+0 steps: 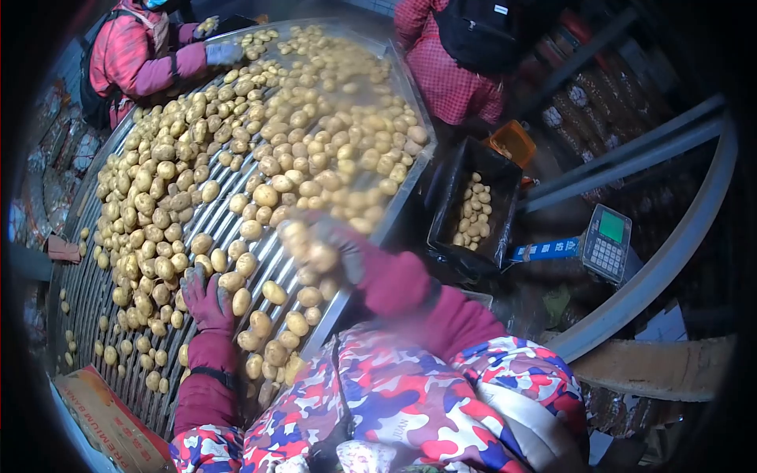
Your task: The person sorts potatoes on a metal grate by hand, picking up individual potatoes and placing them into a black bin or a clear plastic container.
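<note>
A wide roller conveyor [102, 303] carries a great many yellow potatoes [300, 134]. My left hand [206, 298], in a maroon glove, lies flat among the potatoes near the conveyor's near end, fingers spread, holding nothing. My right hand [327, 244], in a dark glove, is raised and blurred at the conveyor's right rim, closed around a few potatoes [303, 240]. My jacket sleeves are maroon with a camouflage pattern lower down.
A black crate [449, 197] part-filled with potatoes stands right of the conveyor, beside an orange tub [514, 140] and a weighing scale display [609, 243]. A person in red [130, 55] works at the far left; another person in red [453, 75] stands far right. A cardboard box [106, 426] lies near left.
</note>
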Demonstrator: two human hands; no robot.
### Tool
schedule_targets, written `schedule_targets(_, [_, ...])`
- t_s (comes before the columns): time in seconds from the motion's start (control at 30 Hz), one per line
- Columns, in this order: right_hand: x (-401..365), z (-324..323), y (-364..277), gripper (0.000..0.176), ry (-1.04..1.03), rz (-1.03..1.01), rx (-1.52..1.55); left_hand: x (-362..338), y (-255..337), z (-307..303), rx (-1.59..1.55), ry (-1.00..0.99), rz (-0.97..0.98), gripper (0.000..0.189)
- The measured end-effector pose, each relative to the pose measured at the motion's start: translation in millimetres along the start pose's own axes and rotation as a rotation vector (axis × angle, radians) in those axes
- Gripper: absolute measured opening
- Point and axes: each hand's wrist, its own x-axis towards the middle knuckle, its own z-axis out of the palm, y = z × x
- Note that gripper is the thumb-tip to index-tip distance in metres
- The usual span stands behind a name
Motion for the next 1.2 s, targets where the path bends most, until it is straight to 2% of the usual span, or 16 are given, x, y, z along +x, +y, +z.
schedule_targets(0.07, [0,-57,-6,0.052,-0.088,0.034,0.437,-3,-1,2,0.011,0.005,-0.006,0.047])
schedule_targets(0.1, [-17,-63,-24,0.054,-0.057,0.089,0.692,-3,-1,1,0.007,-0.006,-0.017,0.046])
schedule_targets(0.2, [-62,-79,-44,0.059,0.182,-0.226,0.51,-2,0,0,0.004,0.005,-0.001,0.045])
schedule_targets(0.3, [-99,-94,-52,0.061,0.322,-0.412,0.481,6,5,-6,-0.014,0.046,0.059,0.044])
schedule_targets(0.5, [-140,-125,-42,0.051,0.373,-0.466,0.469,1,-8,7,0.029,0.064,0.073,0.047])
schedule_targets(0.6, [-175,-191,1,0.042,0.291,-0.365,0.407,-1,-6,9,0.036,0.053,0.06,0.048])
schedule_targets(0.7, [-213,-221,-12,0.039,0.547,-0.431,0.164,-5,-10,13,0.059,0.055,0.037,0.048])
schedule_targets(0.77, [-212,-228,-100,0.04,0.523,-0.562,0.276,-3,-6,9,0.06,0.052,0.033,0.047])
schedule_targets(0.83, [-204,-222,-203,0.051,0.655,-0.785,-0.016,-2,-3,3,0.044,0.035,0.04,0.046])
schedule_targets(0.87, [-197,-217,-248,0.052,0.851,-0.849,0.056,-1,-2,0,0.027,0.029,0.045,0.046])
schedule_targets(0.93, [-174,-195,-289,0.047,1.13,-1.028,0.089,1,0,2,0.01,0.033,0.037,0.045])
schedule_targets(1.0, [-166,-269,-294,0.035,0.579,-0.79,-0.004,-3,-4,7,0.019,0.038,0.016,0.044])
schedule_targets(1.07, [-138,-284,-281,0.023,0.189,-0.508,-0.029,-3,-1,4,0.001,0.03,0.01,0.047])
schedule_targets(1.13, [-85,-228,-215,0.012,-0.052,-0.21,0.012,-5,-2,6,0.015,0.013,-0.03,0.047])
schedule_targets(1.17, [-72,-170,-181,0.024,0.74,-0.278,-0.355,-4,2,3,0.021,0.027,-0.029,0.046])
schedule_targets(1.2, [-53,-148,-158,0.039,0.758,-0.231,-0.466,1,3,-1,-0.008,0.014,0.0,0.045])
